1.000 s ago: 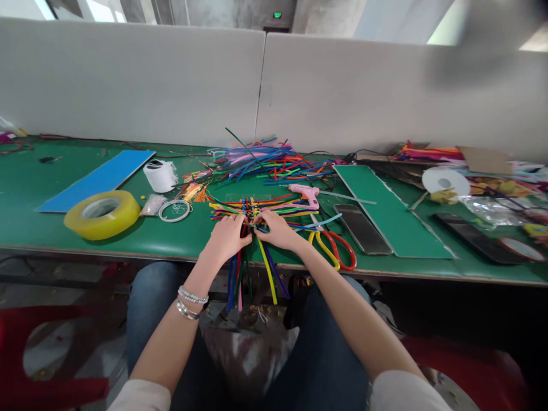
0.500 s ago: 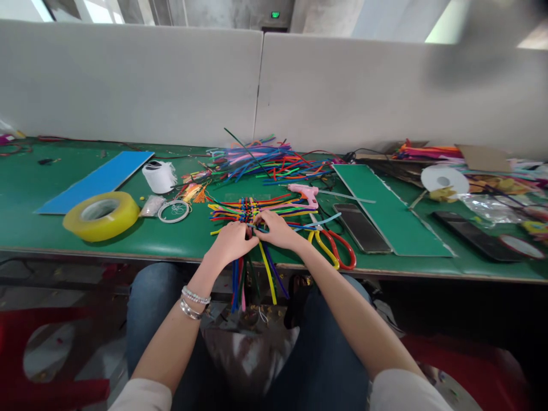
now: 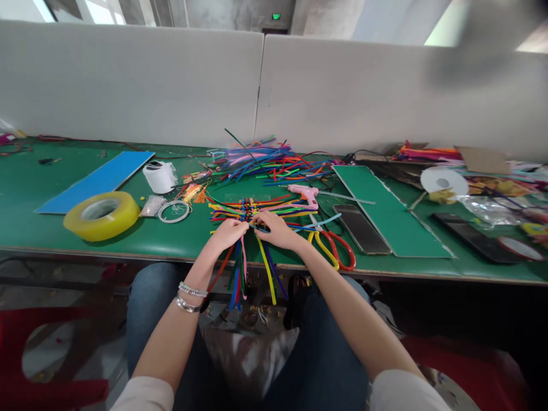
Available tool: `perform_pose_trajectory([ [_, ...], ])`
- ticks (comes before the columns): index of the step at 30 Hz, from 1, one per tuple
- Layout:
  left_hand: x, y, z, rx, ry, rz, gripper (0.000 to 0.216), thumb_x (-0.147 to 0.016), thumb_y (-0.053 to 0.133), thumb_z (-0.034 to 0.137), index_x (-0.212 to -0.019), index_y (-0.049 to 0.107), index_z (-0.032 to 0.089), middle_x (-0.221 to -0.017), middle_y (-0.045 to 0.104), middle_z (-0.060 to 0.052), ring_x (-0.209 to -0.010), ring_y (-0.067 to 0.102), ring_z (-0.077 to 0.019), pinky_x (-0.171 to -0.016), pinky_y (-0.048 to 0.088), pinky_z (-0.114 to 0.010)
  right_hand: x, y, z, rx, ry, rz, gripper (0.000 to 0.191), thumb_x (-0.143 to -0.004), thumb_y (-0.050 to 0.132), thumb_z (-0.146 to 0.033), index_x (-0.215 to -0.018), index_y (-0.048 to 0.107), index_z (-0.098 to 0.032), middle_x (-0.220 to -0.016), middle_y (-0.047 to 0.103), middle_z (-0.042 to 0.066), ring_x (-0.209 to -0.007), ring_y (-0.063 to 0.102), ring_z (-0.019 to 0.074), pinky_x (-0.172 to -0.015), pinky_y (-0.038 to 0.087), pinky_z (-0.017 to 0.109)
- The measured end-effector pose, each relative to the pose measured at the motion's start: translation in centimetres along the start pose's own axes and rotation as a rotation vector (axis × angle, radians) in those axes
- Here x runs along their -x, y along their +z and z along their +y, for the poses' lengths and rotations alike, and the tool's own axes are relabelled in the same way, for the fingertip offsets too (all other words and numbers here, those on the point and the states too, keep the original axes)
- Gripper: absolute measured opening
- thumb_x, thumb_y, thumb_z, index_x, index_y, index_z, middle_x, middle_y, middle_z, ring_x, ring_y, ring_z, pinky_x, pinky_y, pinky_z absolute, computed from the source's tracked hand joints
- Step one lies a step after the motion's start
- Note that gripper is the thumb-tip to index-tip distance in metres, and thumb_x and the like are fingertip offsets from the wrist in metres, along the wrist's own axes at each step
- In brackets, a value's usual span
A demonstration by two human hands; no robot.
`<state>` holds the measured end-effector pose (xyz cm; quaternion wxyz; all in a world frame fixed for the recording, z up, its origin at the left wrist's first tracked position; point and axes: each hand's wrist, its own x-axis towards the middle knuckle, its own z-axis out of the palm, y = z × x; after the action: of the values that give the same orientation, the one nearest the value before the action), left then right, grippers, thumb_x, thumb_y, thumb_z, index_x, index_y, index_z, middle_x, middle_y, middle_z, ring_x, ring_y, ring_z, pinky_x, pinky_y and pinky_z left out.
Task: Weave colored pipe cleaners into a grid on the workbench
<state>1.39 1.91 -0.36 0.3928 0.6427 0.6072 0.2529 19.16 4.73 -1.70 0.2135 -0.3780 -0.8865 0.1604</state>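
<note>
Woven pipe-cleaner mat (image 3: 246, 210) lies just left of the scissors (image 3: 331, 249), prob. light, bendy, springy w/ floppy loose ends, so best held at the tight centre; L hand (image 3: 229, 234) and R hand (image 3: 277, 230) both pinch its near edge.

pipe-cleaner weave (image 3: 240, 210): red, yellow, blue, green crisscross | glue gun (image 3: 303, 194): pink | scissors handles (image 3: 326, 251): one yellow, one red

Scissors (image 3: 326, 253) right of pipe-cleaner weave (image 3: 247, 210), glue gun (image 3: 305, 192) behind
</note>
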Motion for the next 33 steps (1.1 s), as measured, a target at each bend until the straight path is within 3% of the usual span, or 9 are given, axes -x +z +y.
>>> perform_pose_trajectory([
  [3,-0.1,0.0,0.1,0.104,-0.026,0.025,0.028,-0.073,0.043,0.032,-0.049,0.041,0.019,-0.045,0.043,0.003,-0.049,0.043,-0.0121,-0.05,0.029,-0.024,0.0,-0.1,0.1,0.004,-0.013,-0.006,0.023,-0.077,0.052,-0.02,-0.099,0.054,-0.024,-0.092,0.055,0.002,-0.094,0.05,0.0198,-0.083,0.038,0.034],
  [7,0.1,0.0,0.3,0.287,-0.024,-0.062,0.028,-0.074,0.041,0.028,-0.048,0.044,0.018,-0.049,0.053,0.001,-0.052,0.051,-0.0128,-0.056,0.038,-0.023,0.0,0.0,0.1,0.013,-0.006,-0.009,0.024,-0.076,0.052,-0.02,-0.1,0.054,-0.024,-0.091,0.055,0.002,-0.092,0.05,0.0199,-0.082,0.038,0.034],
  [14,1.6,0.0,0.5,-0.163,0.182,-0.118,0.032,-0.078,0.046,0.042,-0.061,0.058,0.018,-0.053,0.05,0.003,-0.053,0.045,-0.0125,-0.051,0.028,-0.023,-0.1,0.3,0.5,-0.035,0.022,0.019,0.019,-0.075,0.054,-0.021,-0.094,0.054,-0.021,-0.087,0.056,0.002,-0.083,0.052,0.0172,-0.073,0.039,0.029],
  [22,1.6,0.3,0.0,-0.498,0.426,-0.112,0.034,-0.086,0.04,0.039,-0.069,0.062,0.02,-0.071,0.062,-0.004,-0.068,0.055,-0.0178,-0.062,0.034,-0.026,0.0,-0.2,0.3,-0.115,0.02,0.001,0.019,-0.08,0.053,-0.03,-0.096,0.053,-0.019,-0.09,0.055,0.003,-0.083,0.052,0.0162,-0.074,0.039,0.029],
  [27,1.7,0.3,-0.1,-0.561,0.451,-0.093,0.031,-0.087,0.043,0.041,-0.075,0.061,0.019,-0.077,0.063,-0.005,-0.075,0.055,-0.0197,-0.065,0.035,-0.028,0.0,0.2,-0.3,-0.091,0.097,0.059,0.026,-0.078,0.054,-0.032,-0.102,0.052,-0.021,-0.086,0.054,0.001,-0.076,0.051,0.0156,-0.07,0.037,0.029],
  [33,1.7,-0.1,0.1,-0.437,0.372,-0.178,0.03,-0.083,0.047,0.044,-0.07,0.055,0.019,-0.072,0.061,-0.002,-0.065,0.053,-0.0167,-0.058,0.034,-0.026,-0.2,0.9,-0.3,-0.046,0.104,0.09,0.034,-0.071,0.061,-0.029,-0.104,0.053,-0.024,-0.087,0.055,0.0,-0.082,0.052,0.0183,-0.071,0.035,0.03],
])
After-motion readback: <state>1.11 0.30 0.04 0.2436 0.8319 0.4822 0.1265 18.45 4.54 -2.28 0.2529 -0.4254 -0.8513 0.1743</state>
